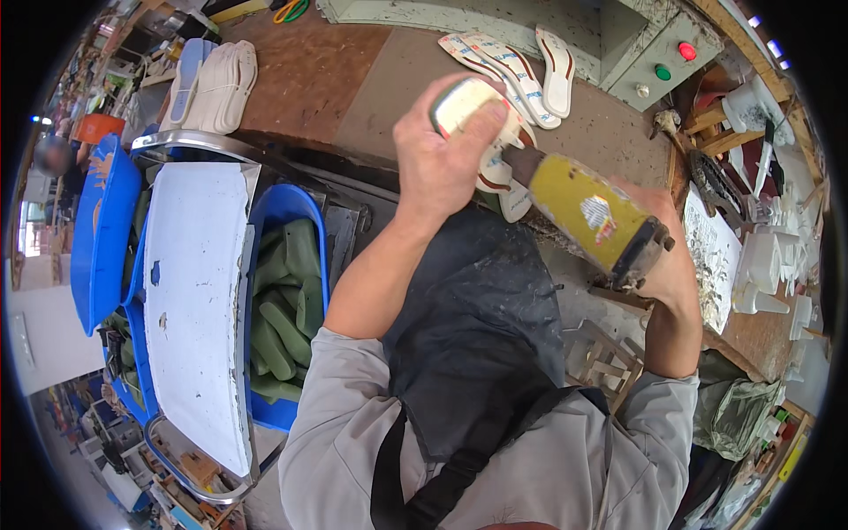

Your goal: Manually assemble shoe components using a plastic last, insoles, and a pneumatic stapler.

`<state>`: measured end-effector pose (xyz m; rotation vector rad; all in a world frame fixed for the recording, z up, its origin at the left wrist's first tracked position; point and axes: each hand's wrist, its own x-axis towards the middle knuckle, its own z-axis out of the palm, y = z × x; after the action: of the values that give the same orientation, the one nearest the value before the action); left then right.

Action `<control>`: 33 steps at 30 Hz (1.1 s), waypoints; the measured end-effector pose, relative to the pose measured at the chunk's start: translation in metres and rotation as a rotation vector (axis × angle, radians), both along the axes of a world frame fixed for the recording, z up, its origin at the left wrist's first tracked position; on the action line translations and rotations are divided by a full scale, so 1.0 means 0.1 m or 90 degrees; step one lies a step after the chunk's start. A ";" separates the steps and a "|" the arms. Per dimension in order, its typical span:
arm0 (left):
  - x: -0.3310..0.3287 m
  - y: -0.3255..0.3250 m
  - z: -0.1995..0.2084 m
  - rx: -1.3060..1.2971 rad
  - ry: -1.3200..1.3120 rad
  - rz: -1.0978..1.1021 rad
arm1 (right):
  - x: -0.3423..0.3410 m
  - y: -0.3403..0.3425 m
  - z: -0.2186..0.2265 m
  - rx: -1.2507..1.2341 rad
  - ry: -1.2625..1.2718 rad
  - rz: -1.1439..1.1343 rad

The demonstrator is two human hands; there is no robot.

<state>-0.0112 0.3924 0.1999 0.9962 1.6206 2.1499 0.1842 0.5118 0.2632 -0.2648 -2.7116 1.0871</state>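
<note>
Head view, left hand (442,155) gripping sandal sole (468,102), right hand (667,265) holding yellow power tool (587,212).

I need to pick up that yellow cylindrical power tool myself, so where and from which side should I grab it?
Probably grip the yellow cylindrical power tool around its round yellow barrel, coming from the right side, as the right hand does near its dark rear end; the front end points at the white shoe sole in the left hand.
</note>
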 end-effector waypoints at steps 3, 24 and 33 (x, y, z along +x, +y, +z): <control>0.03 -0.03 -0.01 0.064 -0.045 0.004 | 0.31 0.11 -0.18 0.146 0.072 -0.118; -0.22 -1.68 0.30 0.451 -0.161 -0.190 | -0.64 -1.16 -1.13 -0.185 0.339 -0.016; 0.28 -3.33 -0.27 0.098 -0.198 0.281 | -1.94 -2.03 -1.33 -0.323 0.058 0.426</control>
<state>0.0166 0.0594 0.1734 0.3239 1.6519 2.5866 -0.0102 0.3085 0.1307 0.6551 -2.4363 1.8937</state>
